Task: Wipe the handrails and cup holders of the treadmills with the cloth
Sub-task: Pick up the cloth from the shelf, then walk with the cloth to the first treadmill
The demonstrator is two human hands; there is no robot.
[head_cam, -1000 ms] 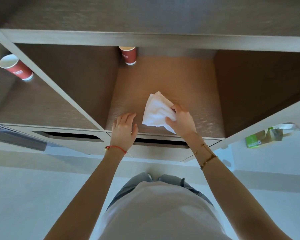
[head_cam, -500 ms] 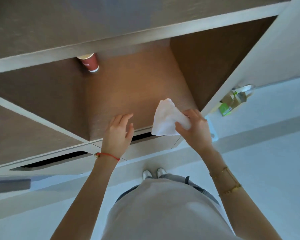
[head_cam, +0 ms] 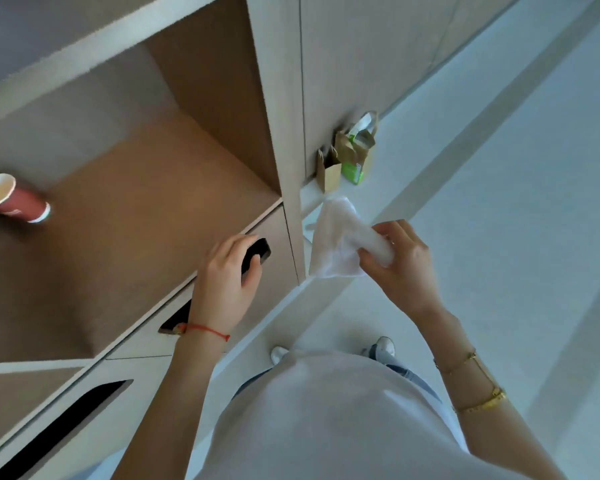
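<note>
The crumpled white cloth (head_cam: 338, 237) hangs in the air just past the right-hand edge of the wood-grain shelf unit (head_cam: 274, 98), clear of every surface. The right hand (head_cam: 400, 261) pinches it by one bunched end between thumb and curled fingers, and the rest droops in loose folds toward the cabinet. It looks light, soft and limp, so it should fold around a rail or press into a cup holder easily; gathering more of it into the palm would likely give a firmer wiping pad than this corner hold.

The left hand (head_cam: 227, 275) rests on the pale drawer front below the shelf, fingers curled over the edge of the dark slot-shaped pull (head_cam: 255, 256); whether they actually hook inside is hard to tell.

On the shelf to the left stands a red paper cup (head_cam: 11, 199). Small brown paper bags (head_cam: 347, 154) sit on the pale floor beside the cabinet. No treadmill is in view.
</note>
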